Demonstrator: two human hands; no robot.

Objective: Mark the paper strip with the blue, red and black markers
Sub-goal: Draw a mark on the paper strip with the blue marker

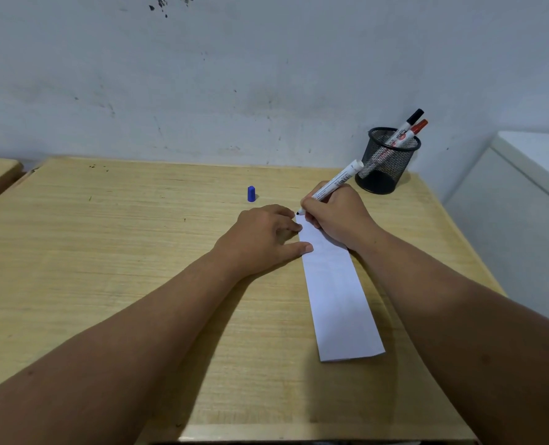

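My paper strip (339,293) lay flat on the desk (106,268), its long axis running from about five o'clock near me up to eleven o'clock, where the far end sat under my hands. It looked light and limp, likely to skate or curl under a nib, so I judged it needed pinning near the writing point. My left hand (263,234) rested spread, fingertips pressing its left edge at nine o'clock. My right hand (334,213) was closed around the uncapped blue marker (334,183), tip down at the strip's top corner, barrel pointing towards one o'clock. Its blue cap (251,194) stood apart at eleven o'clock. The red marker (414,131) and black marker (406,125) leaned in the mesh cup (385,168).
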